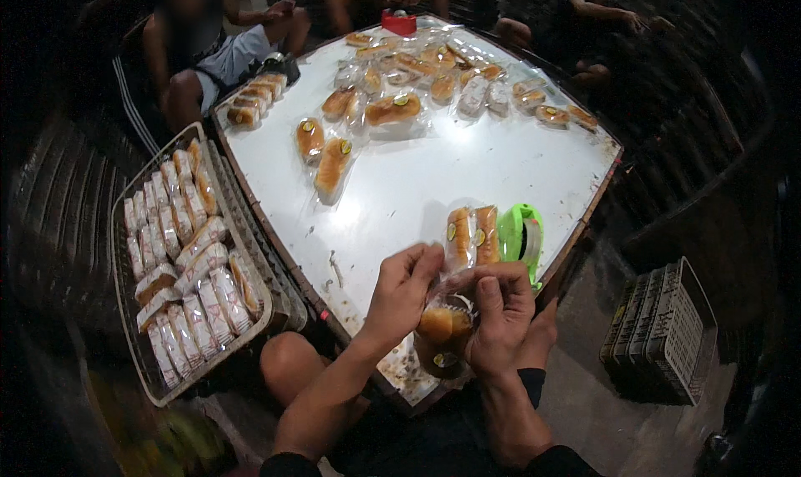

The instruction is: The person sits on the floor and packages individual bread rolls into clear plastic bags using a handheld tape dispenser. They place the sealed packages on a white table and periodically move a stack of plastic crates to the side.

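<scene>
Some bread [445, 325], bagged, between left hand [399, 293] and right hand [502, 320]

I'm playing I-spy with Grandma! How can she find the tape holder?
Find the big white table. Near its right edge, just beyond the person's right hand, is the tape holder. Unlike the golden-brown wrapped buns beside it, it's bright green.

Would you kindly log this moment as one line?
left hand: holding clear wrapper; right hand: holding clear wrapper; beyond: two wrapped buns, green tape dispenser
</scene>
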`<action>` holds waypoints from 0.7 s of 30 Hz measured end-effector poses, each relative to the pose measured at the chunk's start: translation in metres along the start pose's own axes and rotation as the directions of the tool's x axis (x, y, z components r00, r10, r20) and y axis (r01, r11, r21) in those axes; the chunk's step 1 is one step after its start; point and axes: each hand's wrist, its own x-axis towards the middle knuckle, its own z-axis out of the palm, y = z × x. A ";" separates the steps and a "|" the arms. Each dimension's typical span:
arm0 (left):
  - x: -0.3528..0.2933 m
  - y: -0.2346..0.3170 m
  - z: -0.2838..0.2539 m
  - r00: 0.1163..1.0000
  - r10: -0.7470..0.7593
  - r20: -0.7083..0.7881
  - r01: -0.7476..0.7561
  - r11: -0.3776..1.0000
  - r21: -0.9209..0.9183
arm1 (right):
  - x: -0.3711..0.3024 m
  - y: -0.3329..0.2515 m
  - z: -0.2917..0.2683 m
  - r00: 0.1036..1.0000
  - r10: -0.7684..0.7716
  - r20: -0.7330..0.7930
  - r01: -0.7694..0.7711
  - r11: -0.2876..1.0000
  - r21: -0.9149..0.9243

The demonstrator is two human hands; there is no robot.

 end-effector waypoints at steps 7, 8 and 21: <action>-0.019 0.003 0.008 0.958 0.286 0.029 -0.286 0.940 0.186 | 0.027 0.011 -0.001 0.965 -0.222 0.139 0.243 0.957 -0.155; -0.019 0.003 0.007 0.983 0.178 0.032 -0.181 0.966 0.186 | 0.030 0.015 0.000 0.987 -0.128 0.098 0.149 0.958 -0.245; -0.010 -0.004 -0.007 0.966 0.197 -0.165 -0.207 0.978 -0.041 | 0.002 0.008 0.021 0.975 0.092 0.204 0.004 0.904 -0.428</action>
